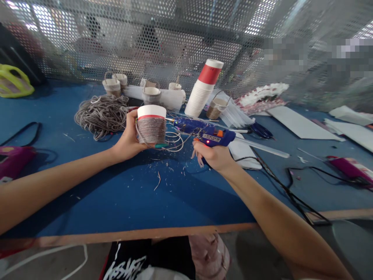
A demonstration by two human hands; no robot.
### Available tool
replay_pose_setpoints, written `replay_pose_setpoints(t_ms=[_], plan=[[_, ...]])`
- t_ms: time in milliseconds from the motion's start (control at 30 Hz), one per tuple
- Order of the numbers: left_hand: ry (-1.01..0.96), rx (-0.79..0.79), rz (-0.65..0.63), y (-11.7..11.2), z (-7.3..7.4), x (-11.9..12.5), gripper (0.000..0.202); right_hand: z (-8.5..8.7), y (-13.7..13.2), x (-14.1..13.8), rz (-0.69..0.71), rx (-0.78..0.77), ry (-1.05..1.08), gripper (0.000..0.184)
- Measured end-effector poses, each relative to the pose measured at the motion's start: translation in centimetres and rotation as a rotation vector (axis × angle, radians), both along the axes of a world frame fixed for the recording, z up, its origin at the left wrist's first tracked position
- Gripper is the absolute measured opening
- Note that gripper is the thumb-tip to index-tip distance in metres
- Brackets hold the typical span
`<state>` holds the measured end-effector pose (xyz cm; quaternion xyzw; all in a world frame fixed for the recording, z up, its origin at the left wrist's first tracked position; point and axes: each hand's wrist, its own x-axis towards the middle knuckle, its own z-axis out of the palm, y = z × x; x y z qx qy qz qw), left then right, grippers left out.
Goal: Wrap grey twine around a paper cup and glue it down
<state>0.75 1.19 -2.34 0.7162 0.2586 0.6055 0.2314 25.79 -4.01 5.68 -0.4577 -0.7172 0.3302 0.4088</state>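
A cup (pixel 151 111) is held by the left hand (pixel 129 137) and a glue gun (pixel 198 129) by the right hand (pixel 214 154), string (pixel 151 131) apparently being glued on; a steady nozzle (pixel 170 120) seems called for.

Cord pile (pixel 101 114) lies L of cup (pixel 151 130) in L hand (pixel 128 138); cup stack (pixel 201 93) behind glue gun (pixel 198 128) in R hand (pixel 215 154).

The left forearm (pixel 64 181) and right forearm (pixel 262 206) are bare and slim, and the left hand (pixel 129 138) and right hand (pixel 215 156) are ungloved. Black clothing (pixel 171 254) covers the lap, with loose, brush-like white lettering (pixel 128 269) on its left side; whether the creased pale pink fabric (pixel 208 256) alongside is worn cannot be told
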Motion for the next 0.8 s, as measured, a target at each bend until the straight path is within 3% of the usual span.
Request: replay_pose_setpoints(t_ms=[400,667,800], plan=[[0.102,-0.026,0.037,-0.64,0.37,-0.01,0.088,-0.08,0.12,-0.02,-0.021,-0.055,-0.017,0.034],[0.109,0.047,0.029,-0.28,0.0,-0.2,0.086,0.35,-0.08,-0.17,-0.055,-0.085,-0.041,0.031],[0.109,0.09,0.059,-0.11,-0.14,-0.39,0.094,0.44,0.44,-0.11,-0.127,-0.109,-0.206,0.031]])
